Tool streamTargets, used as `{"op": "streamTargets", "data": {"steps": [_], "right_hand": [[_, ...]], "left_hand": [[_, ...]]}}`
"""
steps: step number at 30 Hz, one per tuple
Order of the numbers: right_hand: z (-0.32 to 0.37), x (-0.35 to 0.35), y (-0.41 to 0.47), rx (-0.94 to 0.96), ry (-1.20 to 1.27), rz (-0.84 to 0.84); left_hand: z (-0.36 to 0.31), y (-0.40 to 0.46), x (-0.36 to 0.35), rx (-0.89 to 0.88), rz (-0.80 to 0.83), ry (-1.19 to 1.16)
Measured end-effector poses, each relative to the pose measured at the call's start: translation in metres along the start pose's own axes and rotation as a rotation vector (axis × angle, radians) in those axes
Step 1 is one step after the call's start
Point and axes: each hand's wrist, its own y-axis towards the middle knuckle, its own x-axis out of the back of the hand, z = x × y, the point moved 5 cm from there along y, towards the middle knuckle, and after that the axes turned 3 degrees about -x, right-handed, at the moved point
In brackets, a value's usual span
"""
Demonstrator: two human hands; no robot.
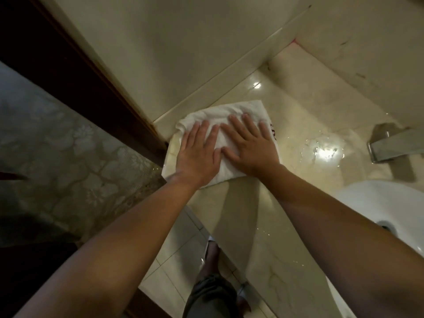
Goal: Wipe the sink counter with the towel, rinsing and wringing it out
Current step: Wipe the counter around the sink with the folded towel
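Observation:
A white towel [231, 113] with a bit of red print at its right edge lies spread on the glossy beige sink counter [305, 115], at the counter's left end by the wall. My left hand [197, 154] presses flat on the towel's left half, fingers straight. Beside it, my right hand [250, 145] lies flat on the right half, fingers spread. The two thumbs nearly touch. Water drops and a small puddle [325, 152] glisten on the counter to the right of the towel.
A metal tap [390, 145] stands at the right edge, above a white basin [378, 203] with its drain hole. Cream wall panels rise behind the counter. A dark door frame [96, 72] and patterned floor lie left. My legs show below the counter edge.

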Motion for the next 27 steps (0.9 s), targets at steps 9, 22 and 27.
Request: {"op": "streamTargets", "data": {"steps": [9,22,27], "right_hand": [[-0.063,0.016,0.005,-0.181,0.009,0.002],[-0.147,0.019,-0.068,-0.535,0.056,-0.093],[-0.109,0.007,-0.106,-0.544,0.107,-0.112]], "left_hand": [[-0.04,0.065,-0.002,-0.164,-0.046,-0.048],[-0.148,0.101,-0.013,-0.438,-0.005,-0.013],[-0.136,0.061,-0.018,-0.536,-0.005,-0.048]]}}
